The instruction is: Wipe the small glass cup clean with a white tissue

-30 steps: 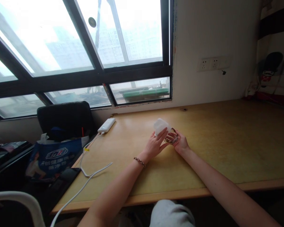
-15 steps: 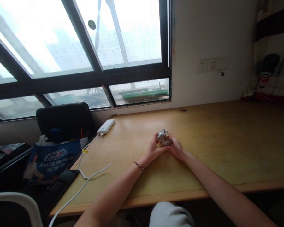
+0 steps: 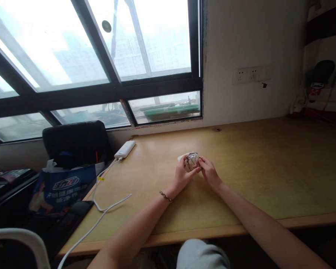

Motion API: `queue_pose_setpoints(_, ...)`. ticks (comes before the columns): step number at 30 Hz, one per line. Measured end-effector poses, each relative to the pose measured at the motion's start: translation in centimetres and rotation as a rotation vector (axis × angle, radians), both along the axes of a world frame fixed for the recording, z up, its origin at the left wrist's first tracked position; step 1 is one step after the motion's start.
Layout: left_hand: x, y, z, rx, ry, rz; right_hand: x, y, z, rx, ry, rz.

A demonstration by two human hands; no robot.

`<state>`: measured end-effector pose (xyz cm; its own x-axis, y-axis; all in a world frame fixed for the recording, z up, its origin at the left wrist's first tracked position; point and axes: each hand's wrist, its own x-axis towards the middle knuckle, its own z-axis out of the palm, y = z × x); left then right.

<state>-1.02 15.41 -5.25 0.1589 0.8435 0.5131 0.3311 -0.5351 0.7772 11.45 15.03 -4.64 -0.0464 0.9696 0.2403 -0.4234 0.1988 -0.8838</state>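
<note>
A small crumpled packet [image 3: 192, 160], shiny silver with brownish and pale parts, is between my two hands above the middle of the table [image 3: 240, 160]. My left hand [image 3: 182, 173] is closed round its left and near side, with the thumb lying along the front. At the packet's right edge, my right hand [image 3: 209, 171] pinches it between thumb and fingers. A whitish piece [image 3: 181, 157] shows behind my left fingers; whether it belongs to the packet I cannot tell. What the packet contains is not visible.
A white power bank [image 3: 125, 149] lies at the table's left edge, and its white cable [image 3: 100, 210] loops over that edge. Left of the table are a black chair [image 3: 75, 140] and a blue bag [image 3: 64, 190]. A window and a wall with sockets [image 3: 248, 75] stand behind.
My right hand has shifted from cupping the packet to pinching its right edge. The packet has turned in my hands, and a whitish piece now shows at its left.
</note>
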Motion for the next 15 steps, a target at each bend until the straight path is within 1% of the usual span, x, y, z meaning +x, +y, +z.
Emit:
queue_pose_setpoints(4,-0.4,-0.5,0.8,0.187,0.184,-0.029,0.3,0.5,-0.5,-0.155,0.263,0.042)
queue_pose_setpoints(7,-0.6,-0.8,1.2,0.31,0.313,-0.072,0.4,0.8,-0.9,-0.237,0.34,0.038)
queue_pose_setpoints(12,-0.5,-1.2,1.5,0.443,0.537,-0.176,0.3,1.3,-1.7,-0.226,0.383,0.04)
queue_pose_setpoints(15,-0.4,-1.2,1.8,0.431,0.604,-0.151,0.4,1.4,-1.8,-0.266,0.438,0.055)
